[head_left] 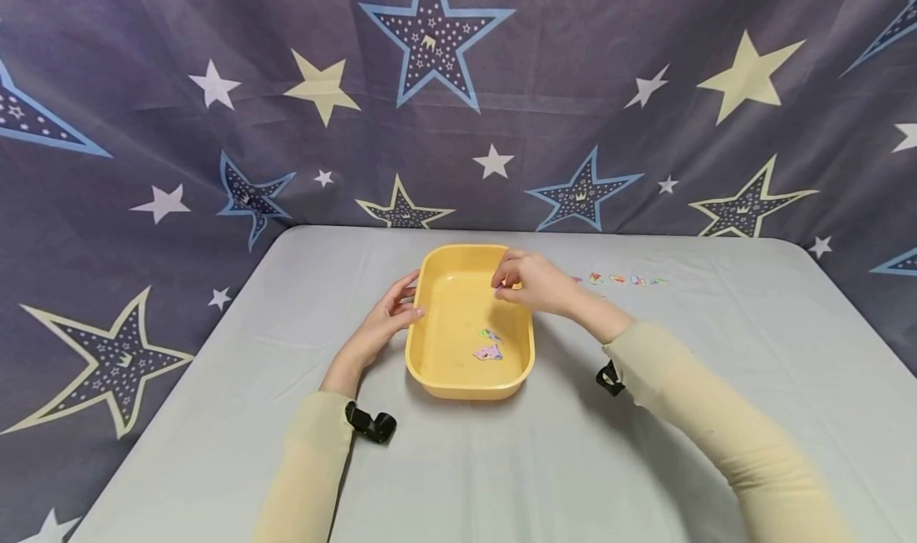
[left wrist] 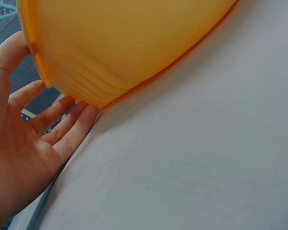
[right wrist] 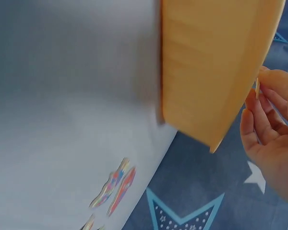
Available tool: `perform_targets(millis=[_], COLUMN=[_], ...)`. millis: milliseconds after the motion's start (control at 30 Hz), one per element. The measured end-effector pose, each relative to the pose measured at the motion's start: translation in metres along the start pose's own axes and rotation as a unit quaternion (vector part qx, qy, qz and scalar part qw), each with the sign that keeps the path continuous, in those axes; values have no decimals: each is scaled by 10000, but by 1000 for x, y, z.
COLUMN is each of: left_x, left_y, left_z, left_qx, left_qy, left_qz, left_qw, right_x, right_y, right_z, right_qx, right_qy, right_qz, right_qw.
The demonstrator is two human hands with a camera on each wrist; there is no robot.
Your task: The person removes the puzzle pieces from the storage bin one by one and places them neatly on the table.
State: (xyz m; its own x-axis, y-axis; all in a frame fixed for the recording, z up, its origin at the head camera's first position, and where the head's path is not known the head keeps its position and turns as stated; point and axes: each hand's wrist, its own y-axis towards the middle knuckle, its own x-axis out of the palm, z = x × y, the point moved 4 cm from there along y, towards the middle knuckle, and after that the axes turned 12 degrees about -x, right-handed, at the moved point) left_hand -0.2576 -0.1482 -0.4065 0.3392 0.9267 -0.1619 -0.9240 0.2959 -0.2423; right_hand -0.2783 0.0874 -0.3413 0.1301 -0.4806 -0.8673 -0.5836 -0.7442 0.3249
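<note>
A yellow plastic tub [head_left: 444,380] stands on the table, with my left hand [head_left: 383,320] at its left side. The left thumb lies at the rim and the other fingers rest against the outer wall, as the left wrist view shows. Over the tub's far right part, my right hand [head_left: 537,284] pinches a small, thin, flat cutout [right wrist: 257,88] between thumb and fingers; a bit of purple shows on it from above. Inside the tub lie a pink-purple flat cutout [head_left: 489,353] and a smaller green-and-purple one [head_left: 491,335].
Several small colourful cutouts [head_left: 617,278] lie in a row on the grey-covered table [head_left: 458,463], right of the tub near the far edge. Behind the table hangs a dark curtain [head_left: 494,129] with stars. Each wrist wears a black strap [head_left: 371,423].
</note>
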Motion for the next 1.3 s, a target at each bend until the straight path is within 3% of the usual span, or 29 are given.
perform_targets(millis=[367, 700, 933, 1133, 1300], left_x=[0, 1, -7, -7, -3], left_y=[0, -1, 17, 16, 7], left_z=[1, 3, -20, -19, -8], left_qx=[-27, 23, 114, 13, 14], left_qy=[-45, -65, -78, -92, -14], left_qz=[-19, -43, 67, 9, 1], left_qw=[10000, 10000, 9999, 10000, 10000], right_x=[-17, -28, -31, -34, -37], right_y=[-23, -43, -56, -67, -77], right_z=[21, 37, 50, 62, 73], right_qx=[184, 402, 580, 830, 1080], right_qy=[10, -410, -558, -518, -625], right_qz=[377, 460, 486, 561, 517], right_qw=[9991, 9973, 9956, 9936, 9908])
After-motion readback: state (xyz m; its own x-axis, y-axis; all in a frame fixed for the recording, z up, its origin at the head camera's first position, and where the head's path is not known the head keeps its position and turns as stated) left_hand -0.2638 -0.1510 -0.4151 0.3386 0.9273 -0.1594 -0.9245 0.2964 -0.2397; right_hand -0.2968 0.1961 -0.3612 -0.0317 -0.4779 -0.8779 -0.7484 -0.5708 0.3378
